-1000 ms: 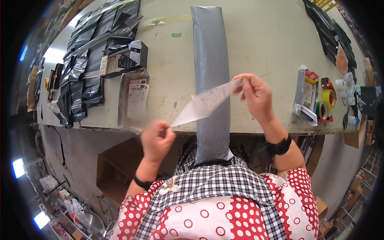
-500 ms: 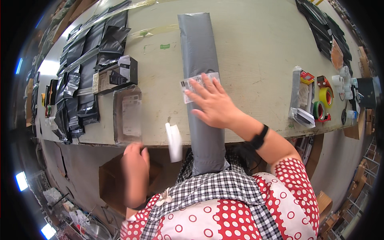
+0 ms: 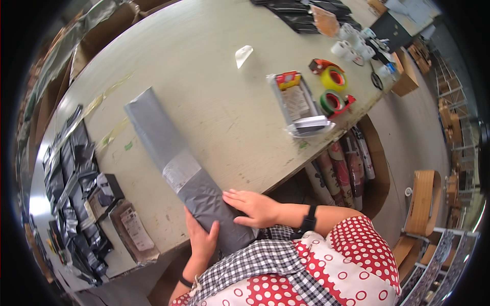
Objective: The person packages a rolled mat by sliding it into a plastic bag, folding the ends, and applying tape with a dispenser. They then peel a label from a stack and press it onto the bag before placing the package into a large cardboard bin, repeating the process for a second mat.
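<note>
A long parcel [image 3: 161, 135] wrapped in grey plastic lies slantwise over the table's front edge, its near end against my apron. A white label [image 3: 181, 171] is stuck flat across its middle. My left hand [image 3: 201, 237] grips the parcel's left side near that end, thumb on top and fingers along the side. On the opposite side, my right hand [image 3: 255, 208] rests against the grey wrapping with its fingers stretched out. Both hands are nearer to me than the label.
A white slip [image 3: 243, 55] lies on the table [image 3: 224, 122] beyond the parcel. To the right are an open box [image 3: 301, 104] and tape dispensers [image 3: 333, 78]. Black plastic bags [image 3: 74, 178] and a clear-topped tray [image 3: 133, 229] sit left. Patterned rolls [image 3: 341, 171] stand under the table.
My view has turned right. My right hand has left the label for the parcel's near right side. My left hand, free before, now grips the parcel. The white slip near the front edge is gone from there.
</note>
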The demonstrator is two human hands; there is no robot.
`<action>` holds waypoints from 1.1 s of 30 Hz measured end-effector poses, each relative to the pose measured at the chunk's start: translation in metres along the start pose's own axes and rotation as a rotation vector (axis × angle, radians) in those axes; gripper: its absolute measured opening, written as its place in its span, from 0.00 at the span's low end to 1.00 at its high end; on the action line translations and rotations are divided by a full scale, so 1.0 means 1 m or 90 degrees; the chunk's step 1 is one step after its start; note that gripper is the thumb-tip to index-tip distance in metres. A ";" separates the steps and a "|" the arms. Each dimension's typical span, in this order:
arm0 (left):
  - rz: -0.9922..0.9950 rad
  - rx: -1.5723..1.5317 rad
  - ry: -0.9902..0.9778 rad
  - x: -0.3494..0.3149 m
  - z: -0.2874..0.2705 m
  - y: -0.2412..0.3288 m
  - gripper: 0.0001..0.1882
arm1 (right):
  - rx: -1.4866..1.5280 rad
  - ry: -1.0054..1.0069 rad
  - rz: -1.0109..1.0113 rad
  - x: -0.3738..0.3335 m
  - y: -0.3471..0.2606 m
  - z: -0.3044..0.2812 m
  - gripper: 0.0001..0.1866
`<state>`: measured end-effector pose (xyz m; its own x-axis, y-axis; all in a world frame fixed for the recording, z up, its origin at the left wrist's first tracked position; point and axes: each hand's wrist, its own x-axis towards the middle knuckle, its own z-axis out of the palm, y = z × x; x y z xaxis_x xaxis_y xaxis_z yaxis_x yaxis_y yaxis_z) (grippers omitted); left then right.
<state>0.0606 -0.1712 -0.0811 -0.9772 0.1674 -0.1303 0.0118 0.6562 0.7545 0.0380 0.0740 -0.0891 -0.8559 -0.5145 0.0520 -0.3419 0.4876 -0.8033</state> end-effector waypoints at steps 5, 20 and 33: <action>-0.283 -0.282 -0.126 -0.060 0.009 -0.007 0.44 | -0.481 0.628 0.190 -0.041 0.073 -0.176 0.17; -0.375 -0.111 -0.197 -0.083 0.008 0.022 0.35 | -0.203 0.705 0.315 -0.205 0.098 -0.242 0.24; -0.053 -0.535 -0.535 -0.059 -0.001 0.071 0.26 | 1.126 0.637 0.177 -0.104 -0.106 0.030 0.23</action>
<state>0.1192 -0.1355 -0.0194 -0.5191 0.7826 -0.3438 -0.4941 0.0535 0.8678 0.1750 0.0551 -0.0275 -0.8878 0.2217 -0.4034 -0.0507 -0.9181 -0.3931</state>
